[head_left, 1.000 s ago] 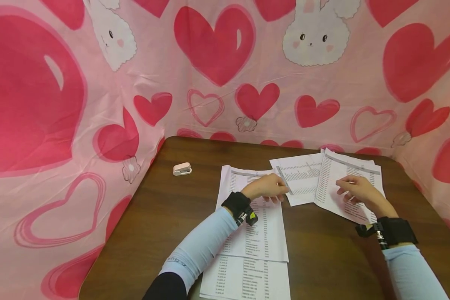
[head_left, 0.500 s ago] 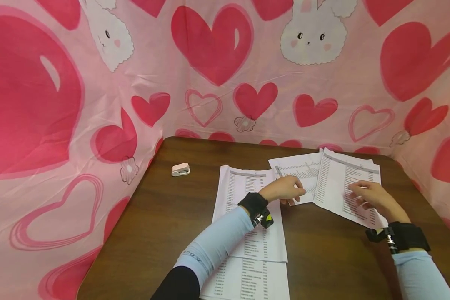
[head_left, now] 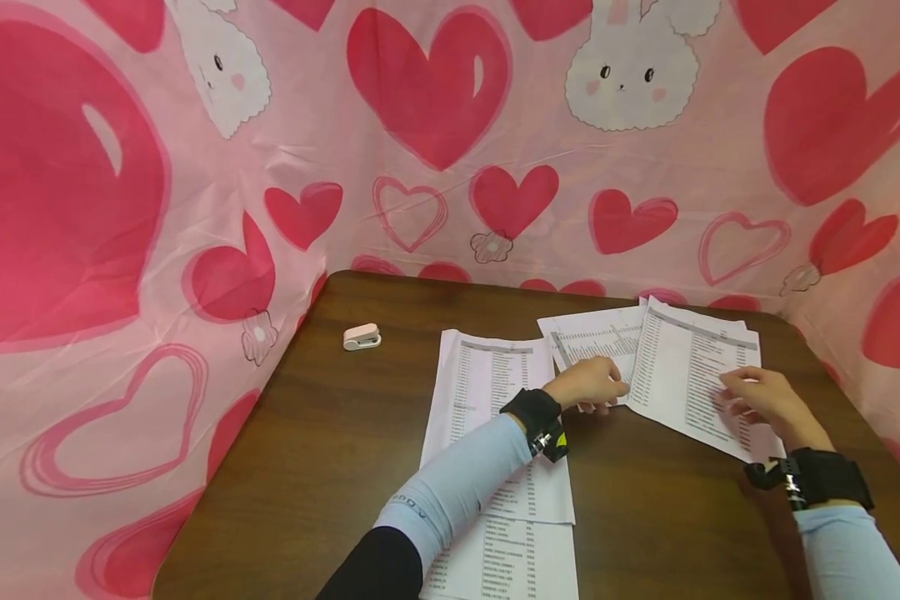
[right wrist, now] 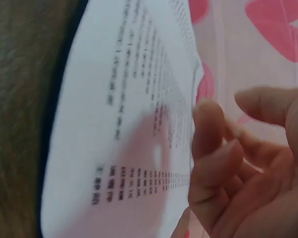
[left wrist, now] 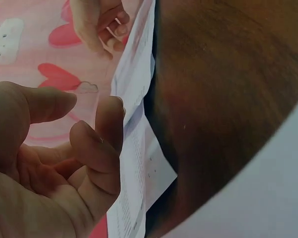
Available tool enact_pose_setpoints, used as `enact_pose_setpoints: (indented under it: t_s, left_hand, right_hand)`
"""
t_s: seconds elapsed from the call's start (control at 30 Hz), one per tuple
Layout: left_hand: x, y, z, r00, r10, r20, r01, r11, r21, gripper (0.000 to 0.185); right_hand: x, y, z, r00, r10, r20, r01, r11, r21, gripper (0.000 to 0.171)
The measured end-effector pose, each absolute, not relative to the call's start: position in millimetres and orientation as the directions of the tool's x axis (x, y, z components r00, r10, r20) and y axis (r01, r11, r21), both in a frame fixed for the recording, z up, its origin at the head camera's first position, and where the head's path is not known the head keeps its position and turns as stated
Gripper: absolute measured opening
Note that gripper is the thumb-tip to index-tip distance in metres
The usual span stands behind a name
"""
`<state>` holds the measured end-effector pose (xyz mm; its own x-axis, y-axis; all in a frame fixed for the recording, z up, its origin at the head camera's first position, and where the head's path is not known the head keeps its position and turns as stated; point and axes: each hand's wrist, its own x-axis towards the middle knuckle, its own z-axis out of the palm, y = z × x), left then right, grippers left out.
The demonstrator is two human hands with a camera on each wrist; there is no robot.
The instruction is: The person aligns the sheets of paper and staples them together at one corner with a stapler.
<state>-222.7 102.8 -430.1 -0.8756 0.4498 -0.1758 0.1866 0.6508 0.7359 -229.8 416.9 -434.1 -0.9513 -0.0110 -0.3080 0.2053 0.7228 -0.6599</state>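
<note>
The right sheet (head_left: 693,375) lies slanted at the far right of the table (head_left: 330,433), its left edge overlapping the middle sheet (head_left: 596,342) behind it. The right hand (head_left: 761,400) rests on its near right part, fingers loosely bent with their tips on the paper; whether they pinch it I cannot tell. The left hand (head_left: 588,385) sits at the seam where the two sheets meet, fingers curled and relaxed with nothing clasped in them, as the left wrist view shows.

To the left, a long sheet (head_left: 487,392) runs toward the near edge with another sheet (head_left: 506,558) below it; the left forearm in its pale blue sleeve (head_left: 457,492) lies across both. A small pink stapler (head_left: 362,337) stands well apart at the far left. A pink cloth (head_left: 435,167) with red hearts and white rabbits walls the table on three sides.

The sheets carry columns of small print, too fine to read. The sleeve bears a short word I cannot make out.
</note>
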Motion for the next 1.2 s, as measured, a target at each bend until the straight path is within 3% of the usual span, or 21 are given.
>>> enact_pose_setpoints:
  t_s: [0.27, 0.63, 1.2]
  left_hand:
    - [-226.3, 110.3, -433.8, -0.879, 0.432, -0.202, 0.151, 0.654, 0.741, 0.023]
    - [-233.3, 127.5, -447.1, -0.879, 0.378, -0.290, 0.015, 0.630, 0.776, 0.019]
    - [-233.9, 135.2, -459.7, -0.885, 0.359, -0.297, -0.005, 0.632, 0.775, 0.021]
  right_hand:
    - [-223.1, 425.5, -441.2, -0.982, 0.095, -0.162, 0.179, 0.734, -0.656, 0.064]
    - [-221.6, 434.8, -443.3, -0.930, 0.237, -0.281, 0.362, 0.717, -0.596, 0.077]
    - [-220.0, 441.6, -449.7, -0.913, 0.263, -0.311, 0.403, 0.692, -0.599, 0.080]
